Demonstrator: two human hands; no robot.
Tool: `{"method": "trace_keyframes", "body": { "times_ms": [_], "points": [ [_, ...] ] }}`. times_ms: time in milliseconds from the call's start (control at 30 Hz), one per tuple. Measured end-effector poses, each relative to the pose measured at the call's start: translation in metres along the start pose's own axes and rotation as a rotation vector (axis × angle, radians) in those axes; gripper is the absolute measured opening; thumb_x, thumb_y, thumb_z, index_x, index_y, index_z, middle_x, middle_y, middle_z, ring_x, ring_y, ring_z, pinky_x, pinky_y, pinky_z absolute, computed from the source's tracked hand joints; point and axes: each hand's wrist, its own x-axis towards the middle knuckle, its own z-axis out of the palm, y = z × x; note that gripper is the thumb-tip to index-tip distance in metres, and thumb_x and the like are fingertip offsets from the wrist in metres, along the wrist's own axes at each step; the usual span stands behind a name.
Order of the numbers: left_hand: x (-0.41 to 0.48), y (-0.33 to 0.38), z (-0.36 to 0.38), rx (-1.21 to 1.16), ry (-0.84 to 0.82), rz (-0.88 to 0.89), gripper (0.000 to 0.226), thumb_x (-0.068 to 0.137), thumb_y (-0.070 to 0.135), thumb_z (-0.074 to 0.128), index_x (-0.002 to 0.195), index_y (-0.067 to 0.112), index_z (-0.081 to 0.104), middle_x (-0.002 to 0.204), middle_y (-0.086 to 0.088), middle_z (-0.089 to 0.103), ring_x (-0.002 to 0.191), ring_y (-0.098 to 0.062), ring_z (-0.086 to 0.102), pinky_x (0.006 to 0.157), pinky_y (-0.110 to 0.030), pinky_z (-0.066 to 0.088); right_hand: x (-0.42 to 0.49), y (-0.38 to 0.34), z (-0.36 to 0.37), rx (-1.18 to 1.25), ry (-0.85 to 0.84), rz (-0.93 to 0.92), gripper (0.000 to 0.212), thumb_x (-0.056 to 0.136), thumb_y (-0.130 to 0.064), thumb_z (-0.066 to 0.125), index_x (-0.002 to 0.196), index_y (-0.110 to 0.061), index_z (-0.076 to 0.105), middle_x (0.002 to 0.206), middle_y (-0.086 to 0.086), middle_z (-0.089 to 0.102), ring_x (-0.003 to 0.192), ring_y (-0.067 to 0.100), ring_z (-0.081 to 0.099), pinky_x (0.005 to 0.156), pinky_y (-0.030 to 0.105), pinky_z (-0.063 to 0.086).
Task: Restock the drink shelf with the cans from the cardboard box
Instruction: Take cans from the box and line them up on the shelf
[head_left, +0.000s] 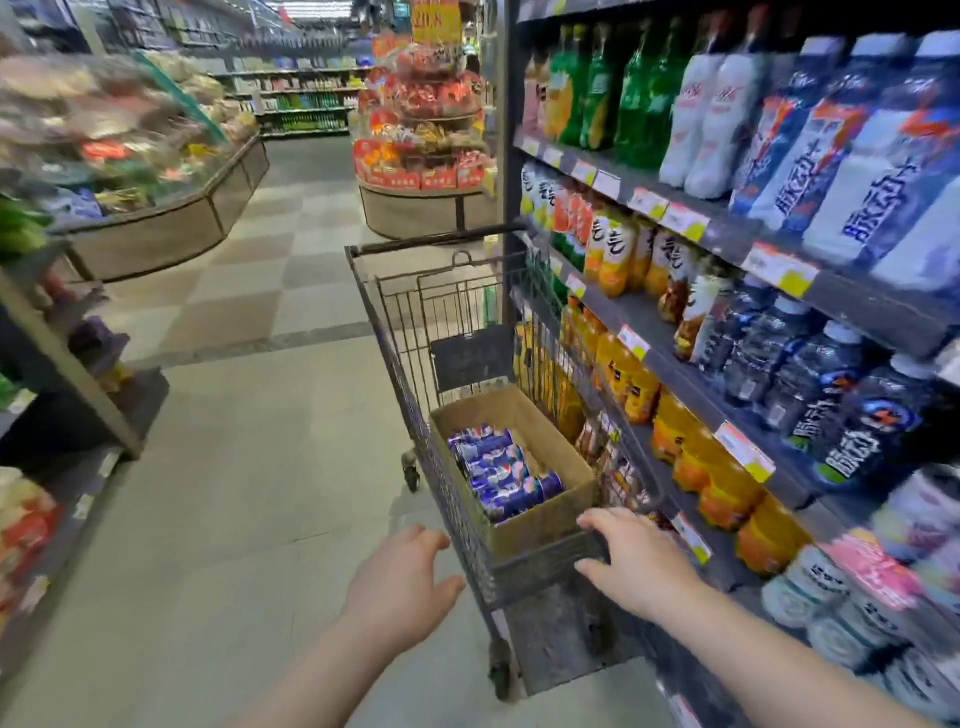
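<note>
An open cardboard box (540, 519) sits in the basket of a dark wire shopping cart (415, 415). Several blue cans (498, 475) lie on their sides along the box's left half. My right hand (636, 558) rests with spread fingers on the cart's near rim, right beside the box's front edge. My left hand (402, 582) hovers open just left of the cart's near corner, touching nothing. The drink shelf (727, 244) runs along the right, stacked with bottles on several levels.
The cart stands tight against the drink shelf. A round display of red packs (426, 156) stands ahead beyond the cart. A produce counter (156, 223) and a low rack (78, 374) line the left. Open floor (249, 467) lies between.
</note>
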Motion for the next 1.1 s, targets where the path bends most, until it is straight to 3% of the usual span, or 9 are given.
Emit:
{"method": "trace_keyframes", "body": {
  "times_ms": [200, 333, 633, 833, 1100],
  "points": [
    [0.100, -0.009, -0.015, 0.041, -0.068, 0.033, 0.048, 0.086, 0.046, 0.053, 0.128, 0.024, 0.048, 0.132, 0.001, 0.049, 0.121, -0.020, 0.050, 0.097, -0.032, 0.044, 0.090, -0.006, -0.002, -0.064, -0.058, 0.033, 0.047, 0.086, -0.041, 0.056, 0.131, -0.030, 0.047, 0.135, -0.007, 0.050, 0.124, 0.020, 0.048, 0.101, 0.036, 0.043],
    [0.188, -0.021, -0.018, 0.088, -0.108, 0.145, 0.043, 0.084, 0.042, 0.054, 0.122, 0.023, 0.052, 0.125, 0.000, 0.053, 0.115, -0.020, 0.053, 0.093, -0.035, 0.048, 0.157, -0.009, 0.010, -0.063, -0.099, 0.119, 0.043, 0.086, -0.040, 0.055, 0.127, -0.030, 0.048, 0.131, -0.004, 0.052, 0.121, 0.023, 0.049, 0.101, 0.037, 0.043],
    [0.407, -0.037, -0.010, 0.289, -0.361, 0.455, 0.042, 0.085, 0.043, 0.054, 0.118, 0.017, 0.051, 0.119, -0.005, 0.052, 0.112, -0.028, 0.054, 0.089, -0.037, 0.046, 0.298, -0.018, 0.054, 0.036, -0.210, 0.467, 0.036, 0.088, -0.033, 0.051, 0.122, -0.023, 0.049, 0.127, 0.003, 0.054, 0.122, 0.026, 0.048, 0.099, 0.035, 0.041],
    [0.498, -0.039, 0.043, 0.462, -0.527, 0.538, 0.060, 0.085, 0.046, 0.054, 0.137, 0.023, 0.037, 0.136, -0.007, 0.044, 0.124, -0.028, 0.045, 0.098, -0.040, 0.043, 0.364, -0.007, 0.105, 0.232, -0.304, 0.704, 0.041, 0.087, -0.033, 0.053, 0.126, -0.026, 0.043, 0.129, 0.004, 0.050, 0.120, 0.027, 0.050, 0.096, 0.039, 0.047],
    [0.553, -0.055, 0.133, 0.632, -0.669, 0.599, 0.069, 0.086, 0.046, 0.054, 0.142, 0.020, 0.023, 0.145, -0.008, 0.030, 0.133, -0.030, 0.033, 0.103, -0.043, 0.040, 0.423, 0.012, 0.201, 0.513, -0.264, 1.017, 0.060, 0.088, -0.040, 0.054, 0.138, -0.023, 0.027, 0.141, 0.006, 0.042, 0.119, 0.028, 0.053, 0.095, 0.040, 0.047]
  ]
}}
